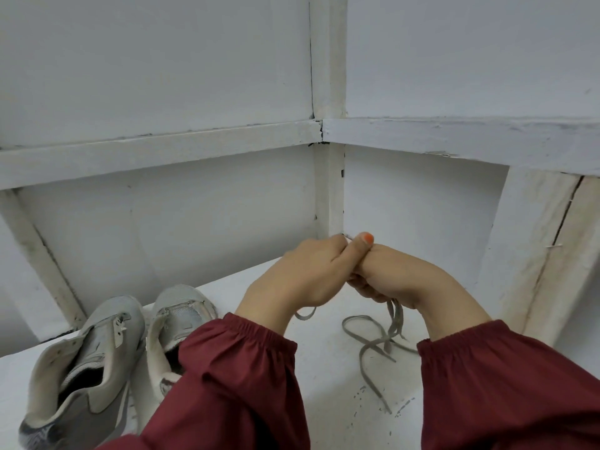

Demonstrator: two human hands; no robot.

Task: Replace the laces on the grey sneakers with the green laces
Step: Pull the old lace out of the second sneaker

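Maroon sleeves (233,371) fill the bottom of the frame. At lower left, the two grey sneakers (94,349) stand side by side on the white surface (324,401). At centre frame, the left hand (308,274) and right hand (399,274) press together, fingers curled around a bunched grey lace (393,316) whose loops trail onto the surface at lower right.

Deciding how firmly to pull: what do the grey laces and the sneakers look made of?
Flat grey laces: woven fabric, matte, probably cotton or polyester; they drape limply in loose loops. Pale grey sneakers: mesh textile panels with smooth, likely synthetic overlays, matte and scuffed; padded fabric collar lining.
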